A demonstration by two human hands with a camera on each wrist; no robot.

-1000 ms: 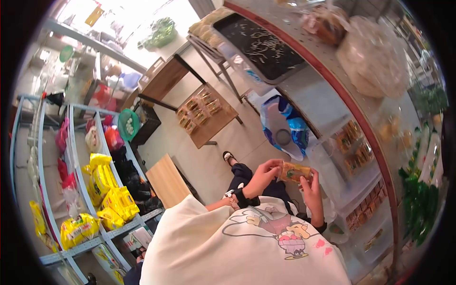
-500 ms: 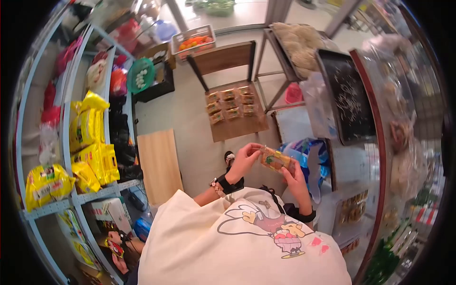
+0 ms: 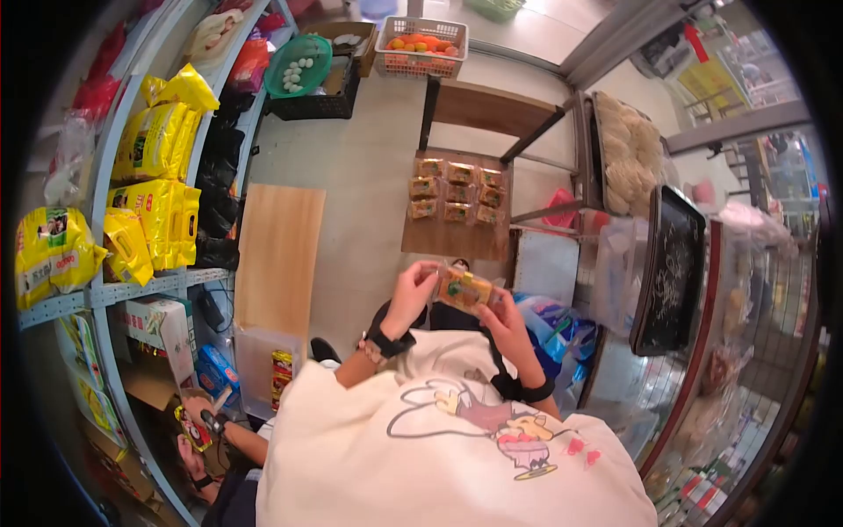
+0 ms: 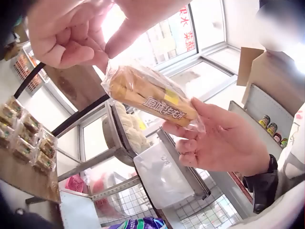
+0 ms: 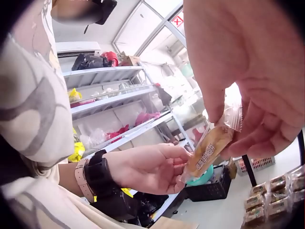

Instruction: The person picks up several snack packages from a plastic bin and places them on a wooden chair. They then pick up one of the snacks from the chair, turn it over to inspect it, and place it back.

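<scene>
Packet [image 4: 151, 101] label too blurred to read, right hand [image 5: 248, 71] cut off by frame edge

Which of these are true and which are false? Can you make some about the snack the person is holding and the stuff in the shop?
1. Both hands hold the wrapped snack packet. True: the left hand pinches one end and the right hand holds the other.
2. The packet lies on the floor. False: it is held up in the air in front of the person.
3. More packets lie in rows on a wooden table. True.
4. The shelf holds blue bags. False: the bags there are yellow.
5. A basket of orange fruit stands beyond the table. True.
</scene>
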